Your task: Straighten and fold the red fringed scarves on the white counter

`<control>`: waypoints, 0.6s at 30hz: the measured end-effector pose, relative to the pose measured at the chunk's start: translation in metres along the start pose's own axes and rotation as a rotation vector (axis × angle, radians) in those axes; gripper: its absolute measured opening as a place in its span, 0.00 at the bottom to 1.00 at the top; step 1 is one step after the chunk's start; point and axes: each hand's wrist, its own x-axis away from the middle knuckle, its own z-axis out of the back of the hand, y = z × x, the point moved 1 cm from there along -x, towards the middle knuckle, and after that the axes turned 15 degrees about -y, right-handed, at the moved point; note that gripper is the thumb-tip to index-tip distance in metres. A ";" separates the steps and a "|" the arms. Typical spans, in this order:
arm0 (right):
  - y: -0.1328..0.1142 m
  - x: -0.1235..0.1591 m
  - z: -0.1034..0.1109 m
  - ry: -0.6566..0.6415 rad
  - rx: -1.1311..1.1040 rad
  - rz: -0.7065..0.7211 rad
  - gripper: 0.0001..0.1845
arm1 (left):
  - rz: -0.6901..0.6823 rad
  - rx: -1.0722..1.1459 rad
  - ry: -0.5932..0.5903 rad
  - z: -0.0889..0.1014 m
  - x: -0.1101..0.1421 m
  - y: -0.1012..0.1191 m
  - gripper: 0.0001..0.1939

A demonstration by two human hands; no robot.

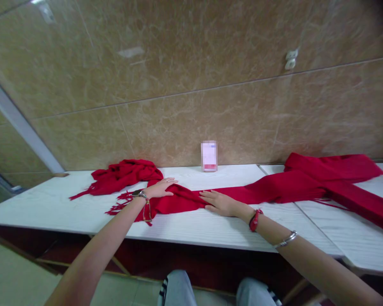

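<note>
A long red scarf (pixel 178 205) with a fringed left end stretches across the white tabletop, its right part running over toward the far right. My left hand (pixel 161 188) lies on the scarf close to the fringe, fingers extended and palm down. Farther right, my right hand (pixel 219 203) rests on a narrower, gathered stretch of the same cloth, its fingers also extended. Neither hand is closed around the fabric. Behind my left hand sits a crumpled heap of red fringed cloth (pixel 127 176); whether it joins the scarf I cannot tell.
Folded red cloth (pixel 332 165) lies at the right, crossing the seam between the white tabletops (pixel 83 212). A phone-like upright panel (pixel 209 156), blurred, leans by the tiled wall (pixel 178 119). A small white fitting (pixel 291 59) is on the wall. Open shelving lies beneath the tabletop.
</note>
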 end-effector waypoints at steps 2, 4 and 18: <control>0.001 0.002 -0.001 0.012 0.005 0.004 0.25 | -0.008 0.059 -0.058 0.002 -0.003 0.000 0.29; 0.000 0.003 0.000 0.022 0.007 0.005 0.25 | -0.015 0.095 -0.093 0.006 -0.005 0.002 0.26; 0.001 0.008 0.002 -0.003 -0.012 -0.032 0.24 | 0.095 0.028 -0.171 0.023 0.058 -0.023 0.10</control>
